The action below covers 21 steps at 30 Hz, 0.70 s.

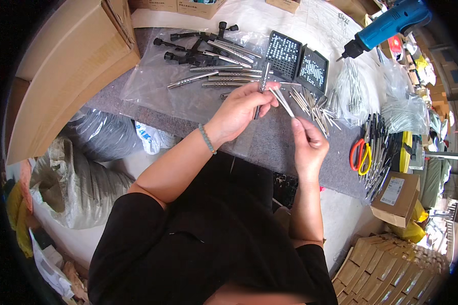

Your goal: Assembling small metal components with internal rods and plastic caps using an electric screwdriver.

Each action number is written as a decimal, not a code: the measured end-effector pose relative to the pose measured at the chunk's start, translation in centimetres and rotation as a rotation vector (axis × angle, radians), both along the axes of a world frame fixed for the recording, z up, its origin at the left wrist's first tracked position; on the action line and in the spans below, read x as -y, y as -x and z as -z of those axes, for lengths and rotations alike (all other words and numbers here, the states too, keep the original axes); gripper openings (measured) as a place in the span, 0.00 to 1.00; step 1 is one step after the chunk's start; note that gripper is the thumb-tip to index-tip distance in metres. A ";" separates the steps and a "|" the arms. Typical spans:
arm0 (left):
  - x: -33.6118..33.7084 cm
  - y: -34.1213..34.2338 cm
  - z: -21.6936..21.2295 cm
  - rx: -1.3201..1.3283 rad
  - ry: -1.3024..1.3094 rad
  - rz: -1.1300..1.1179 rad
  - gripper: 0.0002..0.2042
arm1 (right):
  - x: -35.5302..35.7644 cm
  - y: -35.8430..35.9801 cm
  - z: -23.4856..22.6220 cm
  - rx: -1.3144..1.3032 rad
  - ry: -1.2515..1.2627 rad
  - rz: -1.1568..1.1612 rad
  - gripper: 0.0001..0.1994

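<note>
At the centre of the frame, a perforated metal tube (264, 81) is held near upright, pinched between the thumb and fingers of the left hand (244, 107). By the closed thumb and fingers of the right hand (310, 145), just to its right, a slim silvery piece (285, 103) is gripped by its lower end, its upper end brought close to the left fingertips; whether contact is made cannot be told. Loose metal rods (315, 109) are strewn just above the right hand. Farther right, red-and-yellow-handled scissors (361, 157) are laid beside a row of dark slim tools (382, 152). Above the left hand, more metal tubes (193, 79) and black fittings (177, 58) are spread on clear plastic (147, 76). Directly beyond the hands, the way is taken up by an opened black case (284, 51), filled with small white pieces. Bundles of thin rods are bagged at its right, and a blue drill (392, 26) is seen at upper right, bit angled down-left. The worktop is covered by a grey mat (341, 162), with a white sheet (315, 23) behind. The upper left is filled by a large carton (61, 86); cartons (392, 272) are stacked at lower right.
</note>
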<state>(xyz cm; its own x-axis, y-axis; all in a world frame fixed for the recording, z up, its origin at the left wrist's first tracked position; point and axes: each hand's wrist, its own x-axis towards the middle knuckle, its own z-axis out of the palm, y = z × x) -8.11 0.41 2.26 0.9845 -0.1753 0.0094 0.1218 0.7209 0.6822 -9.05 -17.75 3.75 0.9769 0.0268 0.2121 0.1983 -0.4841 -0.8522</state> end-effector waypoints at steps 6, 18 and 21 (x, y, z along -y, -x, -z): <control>-0.4 0.4 0.1 0.118 -0.350 -0.102 0.16 | 1.0 0.5 -2.2 0.153 -0.212 0.078 0.08; -1.1 -0.1 -0.9 -0.084 0.241 -0.048 0.09 | 1.3 2.5 -2.3 0.161 -0.055 0.008 0.07; -1.0 -0.2 -0.8 -0.117 0.296 -0.062 0.12 | 1.4 2.7 -1.1 0.257 -0.048 0.009 0.07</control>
<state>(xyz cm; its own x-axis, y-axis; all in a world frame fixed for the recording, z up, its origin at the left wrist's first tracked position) -7.94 1.40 3.04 0.9907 -0.1210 -0.0628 0.1362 0.8944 0.4260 -11.79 -19.12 4.82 0.8911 0.0018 0.4537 0.4066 -0.4471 -0.7968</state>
